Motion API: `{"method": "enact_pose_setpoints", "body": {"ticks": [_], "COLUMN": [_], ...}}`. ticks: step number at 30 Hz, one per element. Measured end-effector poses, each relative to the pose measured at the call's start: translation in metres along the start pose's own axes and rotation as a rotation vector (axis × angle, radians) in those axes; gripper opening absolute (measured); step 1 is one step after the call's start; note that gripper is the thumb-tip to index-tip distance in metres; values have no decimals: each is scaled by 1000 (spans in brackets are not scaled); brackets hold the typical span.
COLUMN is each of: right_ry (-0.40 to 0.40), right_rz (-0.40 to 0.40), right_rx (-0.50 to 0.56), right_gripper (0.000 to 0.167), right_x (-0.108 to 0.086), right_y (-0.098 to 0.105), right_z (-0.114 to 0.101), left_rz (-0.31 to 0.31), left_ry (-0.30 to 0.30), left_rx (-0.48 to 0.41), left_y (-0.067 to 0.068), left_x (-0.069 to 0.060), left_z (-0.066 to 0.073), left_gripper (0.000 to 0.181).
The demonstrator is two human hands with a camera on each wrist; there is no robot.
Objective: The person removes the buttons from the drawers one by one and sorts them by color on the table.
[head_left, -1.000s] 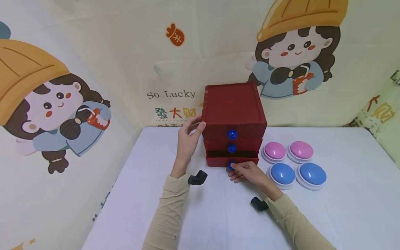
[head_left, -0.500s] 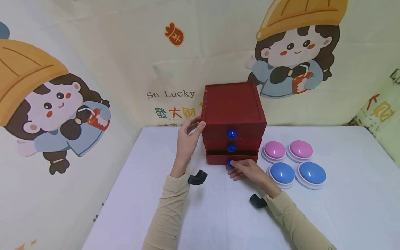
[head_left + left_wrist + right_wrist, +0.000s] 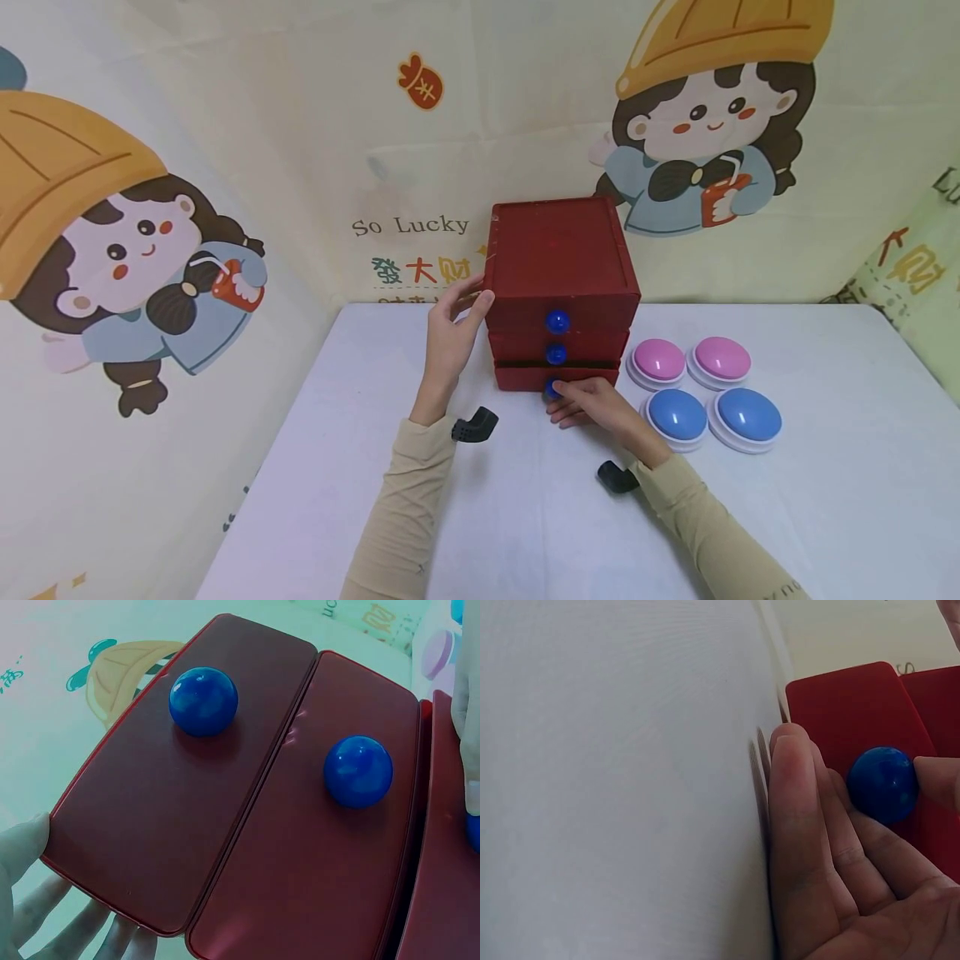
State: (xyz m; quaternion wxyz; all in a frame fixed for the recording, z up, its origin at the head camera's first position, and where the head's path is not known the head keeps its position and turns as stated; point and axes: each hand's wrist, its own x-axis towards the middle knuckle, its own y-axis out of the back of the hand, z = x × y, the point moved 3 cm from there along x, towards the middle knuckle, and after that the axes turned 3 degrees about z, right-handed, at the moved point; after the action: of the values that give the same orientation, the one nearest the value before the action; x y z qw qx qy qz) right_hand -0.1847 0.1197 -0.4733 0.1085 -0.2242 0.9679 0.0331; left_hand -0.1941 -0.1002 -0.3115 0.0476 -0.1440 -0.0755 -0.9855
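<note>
A dark red drawer cabinet (image 3: pixel 558 250) with three stacked drawers stands at the back of the table, each drawer bearing a round blue knob. My left hand (image 3: pixel 450 342) rests against the cabinet's left side, thumb at the front edge and fingers spread along the side. Low at the front, my right hand (image 3: pixel 596 408) pinches the bottom drawer's blue knob (image 3: pixel 883 785) between thumb and fingers. The bottom drawer (image 3: pixel 521 379) sticks out slightly, a thin dark gap above its front. The top knob (image 3: pixel 203 702) and middle knob (image 3: pixel 358 772) are untouched.
Right of the cabinet sit two pink push buttons (image 3: pixel 659 360) and two blue push buttons (image 3: pixel 677 415) on white bases, close to my right wrist. Black curved pieces (image 3: pixel 476 425) show at both wrists. A cartoon-printed cloth (image 3: pixel 300 167) hangs behind the white table (image 3: pixel 510 517).
The bottom drawer has slid inward, away from me, and the gap above it has narrowed. My right hand has moved forward with its knob; my left hand has stayed in place.
</note>
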Motion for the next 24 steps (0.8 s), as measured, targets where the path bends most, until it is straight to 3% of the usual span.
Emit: {"method": "enact_pose_setpoints", "body": {"ticks": [24], "right_ry": [-18], "right_rz": [45], "right_rx": [18], "right_gripper": [52], "right_x": [10], "right_y": [4], "right_z": [1], "left_rz": [1], "left_ry": [3], "left_rx": [6], "left_y": [-1], "left_x": [0], "left_z": [-1], "left_gripper": [42]}}
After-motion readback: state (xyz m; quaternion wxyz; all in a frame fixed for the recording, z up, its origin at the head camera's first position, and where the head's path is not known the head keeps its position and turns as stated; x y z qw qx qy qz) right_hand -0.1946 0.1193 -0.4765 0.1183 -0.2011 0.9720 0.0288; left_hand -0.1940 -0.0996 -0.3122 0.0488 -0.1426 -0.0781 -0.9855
